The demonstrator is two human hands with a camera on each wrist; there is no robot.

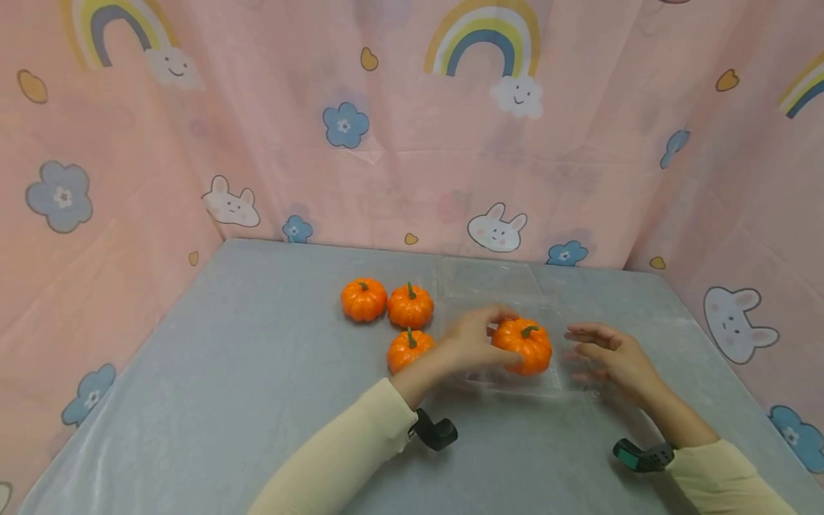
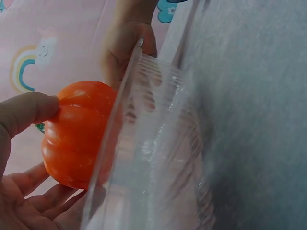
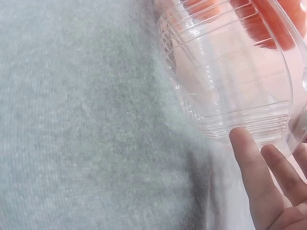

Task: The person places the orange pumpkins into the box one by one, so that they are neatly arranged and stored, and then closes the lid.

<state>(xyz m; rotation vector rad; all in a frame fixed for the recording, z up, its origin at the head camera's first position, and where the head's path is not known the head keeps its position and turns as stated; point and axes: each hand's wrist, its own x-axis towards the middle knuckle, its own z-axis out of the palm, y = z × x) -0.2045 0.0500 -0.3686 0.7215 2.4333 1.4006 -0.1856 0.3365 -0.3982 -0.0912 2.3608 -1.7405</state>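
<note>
Head view up high, looking forward and down across the bench (image 1: 225, 372); both wrist views tight in, low, sharing the clear container (image 2: 158, 148) side-on

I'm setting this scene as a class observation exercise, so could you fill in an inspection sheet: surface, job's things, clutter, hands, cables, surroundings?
Surface: grey cloth-like tabletop.
Job's things: held orange pumpkin at a clear plastic container, exact depth unclear; second pumpkin, third pumpkin and fourth pumpkin to its left, the fourth partly hidden by the left arm.
Clutter: nothing seen.
Hands: left hand grips the held pumpkin; right hand is by the container's right end, holding nothing, contact unclear.
Cables: nothing seen.
Surroundings: pink curtain printed with rainbows, rabbits and flowers.
</note>
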